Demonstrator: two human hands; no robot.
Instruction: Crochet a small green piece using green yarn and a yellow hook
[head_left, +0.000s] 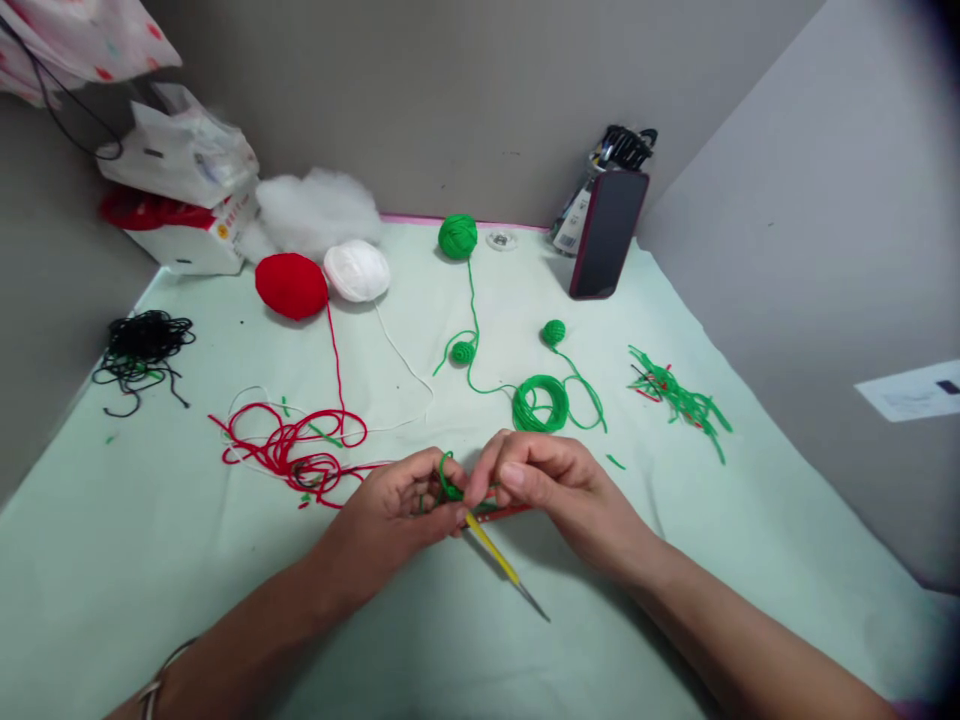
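Near the front middle of the table my left hand [420, 500] is closed, thumb and fingers pinching a crochet hook [491, 548] with a yellow handle. Its metal end points down and to the right. A loop of green yarn [447, 480] rises from the same fingers. My right hand [547, 485] is beside it, thumb and index finger pressed together close to the green yarn; what they pinch is hidden. Partly covered by both hands is a thin red-orange item [504, 512] that I cannot make out. Beyond them rests a coil of green yarn [540, 404].
Two small green crocheted balls [553, 332], a green yarn ball [457, 237], red yarn [292, 286] and white yarn [358, 271] lie behind. Tangled red strands [281, 450] are left, green scraps [682, 395] right. A phone [610, 235] stands at the back; black yarn [142, 345] sits far left.
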